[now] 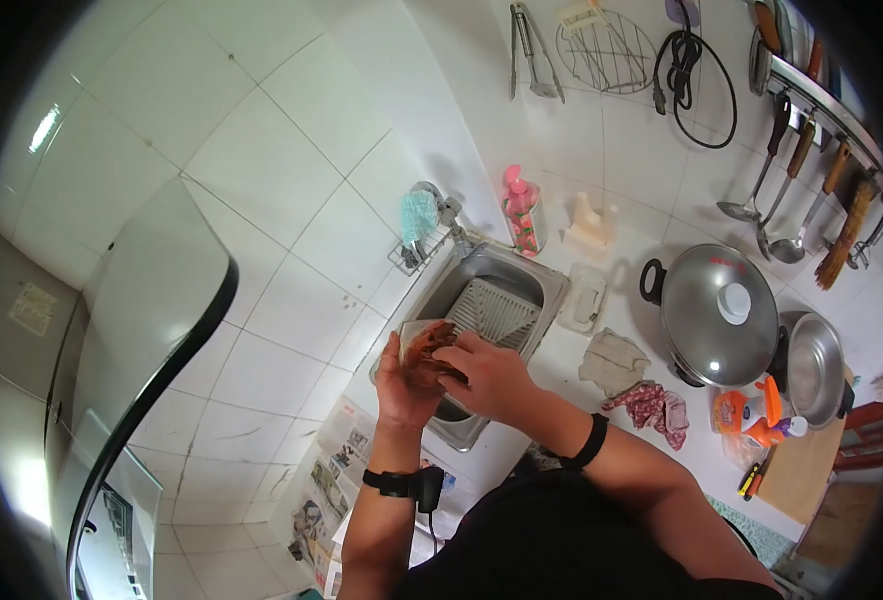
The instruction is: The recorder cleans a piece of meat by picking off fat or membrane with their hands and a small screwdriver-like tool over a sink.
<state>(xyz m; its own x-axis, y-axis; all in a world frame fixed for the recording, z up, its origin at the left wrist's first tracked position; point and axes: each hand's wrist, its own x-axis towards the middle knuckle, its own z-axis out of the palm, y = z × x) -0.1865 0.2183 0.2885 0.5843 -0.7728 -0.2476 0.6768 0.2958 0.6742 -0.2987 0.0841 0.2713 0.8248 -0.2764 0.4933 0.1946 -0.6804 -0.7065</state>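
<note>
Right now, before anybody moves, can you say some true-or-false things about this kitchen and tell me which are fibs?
1. The left hand holds a reddish-brown thing. True.
2. The right hand is far from the left hand. False: the right hand is right beside it.
3. A pink-topped bottle stands beside the sink. True.
4. The ladles lie in the sink. False: they hang on the wall.
5. The round lid has a white knob. True.

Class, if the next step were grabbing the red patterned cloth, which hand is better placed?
Probably the right hand: it is nearer the red patterned cloth, while the left hand, farther off, cups the reddish-brown item.
</note>
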